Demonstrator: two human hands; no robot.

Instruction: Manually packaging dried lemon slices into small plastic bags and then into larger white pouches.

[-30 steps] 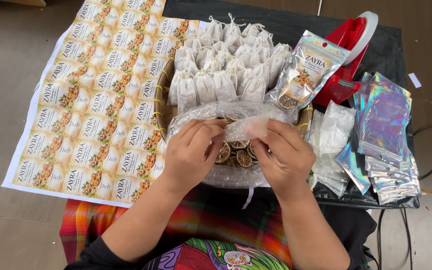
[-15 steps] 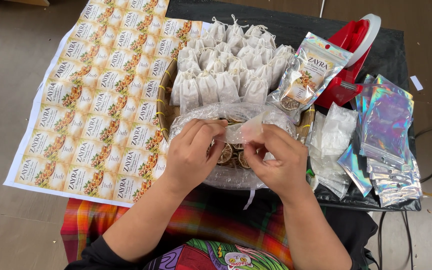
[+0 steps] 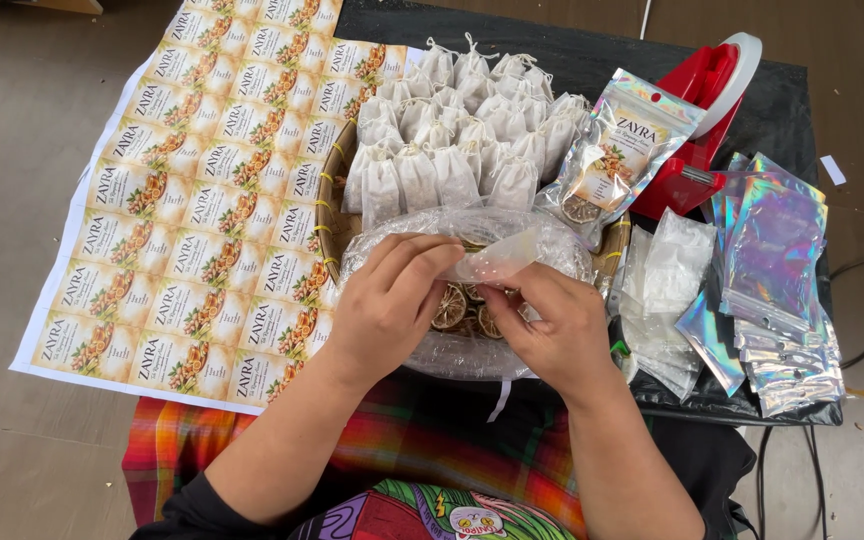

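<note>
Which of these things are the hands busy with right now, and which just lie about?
In hand:
left hand
right hand
small translucent pouch
clear plastic bag of dried citrus slices

Lying about:
white drawstring sachets
sheet of printed labels
holographic foil pouches
red tape dispenser

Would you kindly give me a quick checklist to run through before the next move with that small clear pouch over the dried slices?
1. Small clear pouch held by both hands: ok, left hand and right hand both pinch it.
2. Pouch mouth opened: cannot tell.
3. Dried citrus slices within reach: ok, directly under the hands in the plastic bag.
4. Spare clear pouches at hand: ok, stacked to the right.
5. Holographic pouches available: ok, piled at the right.
6. Label sheet flat: ok, spread out to the left.
</note>
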